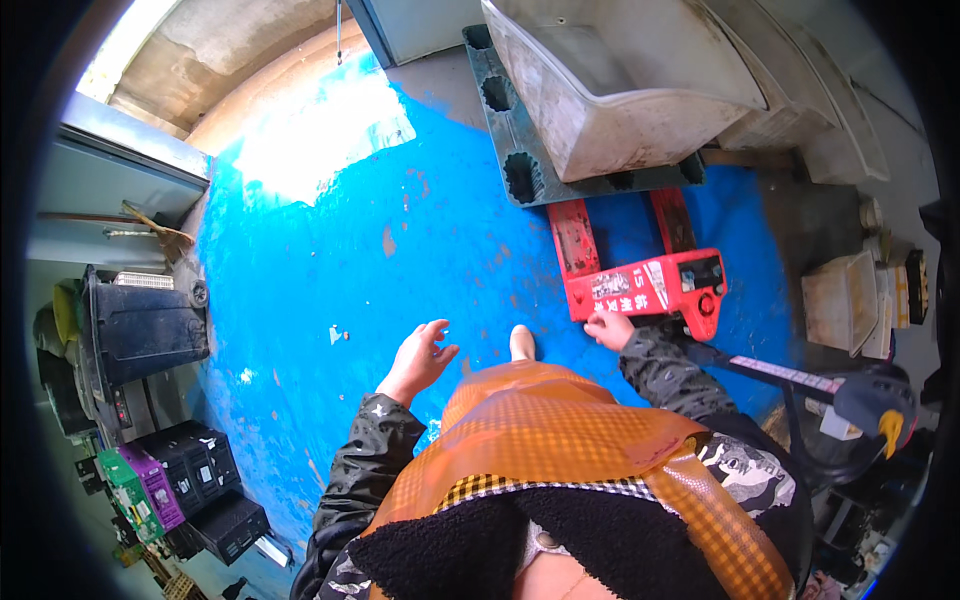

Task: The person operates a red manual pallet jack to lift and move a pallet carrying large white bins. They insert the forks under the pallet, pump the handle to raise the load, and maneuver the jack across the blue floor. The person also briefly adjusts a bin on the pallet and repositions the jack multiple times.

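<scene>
My left hand (418, 360) hangs over the blue floor, its fingers loosely bent and apart, with nothing in it. My right hand (610, 329) has its fingers curled in, and I see nothing in them. In the view it overlaps the near edge of a red pallet jack (640, 288); whether it touches cannot be told. The jack's forks run under a dark green plastic pallet (522, 178). On that pallet stands a big, stained white plastic tub (640, 130). An orange checked apron (560, 425) covers my front.
The jack's handle (770, 368) leans out to the right. A black wheeled bin (140, 325) and stacked black crates (190, 465) line the left wall. Pale boxes (840, 300) stand at the right. Bright light falls through a doorway onto the blue floor (320, 270), far left.
</scene>
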The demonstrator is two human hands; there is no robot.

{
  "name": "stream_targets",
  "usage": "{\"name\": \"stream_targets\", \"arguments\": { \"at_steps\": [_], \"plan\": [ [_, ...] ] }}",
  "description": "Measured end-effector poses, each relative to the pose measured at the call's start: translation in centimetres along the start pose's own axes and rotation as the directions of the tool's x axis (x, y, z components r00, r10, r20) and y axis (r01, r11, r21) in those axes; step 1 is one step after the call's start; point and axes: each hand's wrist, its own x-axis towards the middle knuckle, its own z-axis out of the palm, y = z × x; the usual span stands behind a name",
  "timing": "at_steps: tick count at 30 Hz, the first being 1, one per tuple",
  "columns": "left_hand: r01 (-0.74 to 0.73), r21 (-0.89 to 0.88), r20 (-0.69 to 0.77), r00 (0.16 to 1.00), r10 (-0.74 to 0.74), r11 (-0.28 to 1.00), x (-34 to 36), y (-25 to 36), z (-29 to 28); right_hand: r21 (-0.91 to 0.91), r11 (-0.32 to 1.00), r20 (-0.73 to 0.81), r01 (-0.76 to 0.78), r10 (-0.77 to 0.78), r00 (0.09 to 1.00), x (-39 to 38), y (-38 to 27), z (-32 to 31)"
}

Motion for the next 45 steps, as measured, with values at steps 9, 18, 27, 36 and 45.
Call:
{"name": "stream_targets", "arguments": {
  "at_steps": [9, 18, 27, 36, 45],
  "plan": [
    [0.058, -0.212, 0.245, 0.97, -0.004, 0.976, 19.7, -6.8, -3.6, -0.276, 0.955, -0.05, -0.109, 0.099, 0.994, 21.5, -14.5, -3.5],
    [0.143, -0.294, 0.337, 0.941, -0.038, 0.945, 42.8, -17.0, 2.1, -0.478, 0.815, -0.128, -0.327, 0.304, 0.944, 40.8, -16.0, -1.4],
    [0.425, -0.532, 0.277, 0.905, -0.323, 0.732, 52.1, -27.5, 18.8, -0.535, 0.826, -0.213, -0.177, 0.07, 0.974, 67.2, -2.8, 5.9],
    [0.436, -0.473, 0.362, 0.888, -0.283, 0.766, 55.8, -26.2, 19.5, -0.457, 0.733, -0.298, -0.504, 0.408, 0.863, 77.9, 8.3, 10.3],
    [0.296, -0.42, 0.301, 0.937, -0.176, 0.858, 58.2, -23.5, 17.9, -0.586, 0.696, -0.299, -0.414, 0.289, 0.909, 76.7, 10.3, 10.7]
  ]
}}
